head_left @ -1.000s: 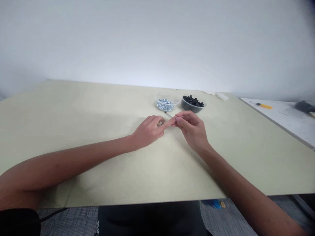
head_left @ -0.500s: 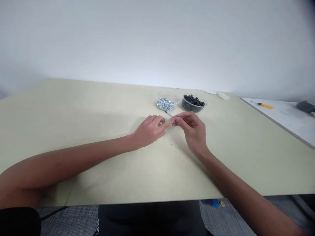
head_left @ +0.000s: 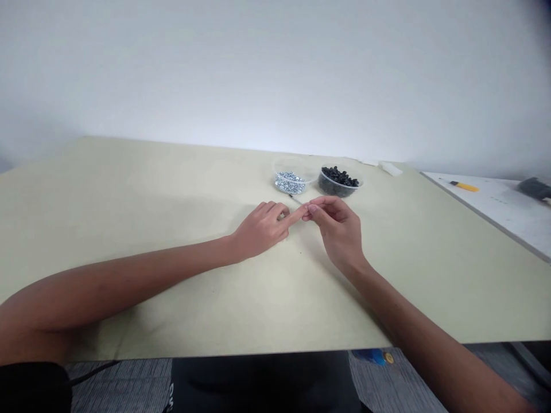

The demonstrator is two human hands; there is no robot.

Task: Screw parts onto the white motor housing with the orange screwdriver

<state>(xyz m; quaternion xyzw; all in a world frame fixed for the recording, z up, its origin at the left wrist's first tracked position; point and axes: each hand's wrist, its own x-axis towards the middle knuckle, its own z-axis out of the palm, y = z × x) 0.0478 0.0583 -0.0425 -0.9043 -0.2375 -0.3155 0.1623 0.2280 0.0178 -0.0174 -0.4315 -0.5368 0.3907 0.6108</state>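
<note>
Near the middle of the table, my left hand [head_left: 262,230] and my right hand [head_left: 342,229] meet at the fingertips. The left index finger reaches out to the right fingertips, while the other left fingers curl in; whatever they close on is hidden. My right thumb and fingers are pinched together. From this pinch a thin grey rod with a dark tip [head_left: 295,199] slants up and to the left, its near end covered by the fingers. Just beyond stand a clear tub of small silvery metal pieces [head_left: 290,182] and a clear tub of small black pieces [head_left: 339,181].
A pale yellow-green table [head_left: 150,189] reaches back to a white wall. White scraps [head_left: 391,168] lie by the back edge. At the right, a white board [head_left: 512,212] carries a yellow-handled tool [head_left: 465,186] and a dark object [head_left: 534,187]. A blue item [head_left: 374,356] shows below the front edge.
Both hands keep almost the same pose, fingertips together, with only a tiny shift of the right hand to the right. The tubs and the rod look the same.
</note>
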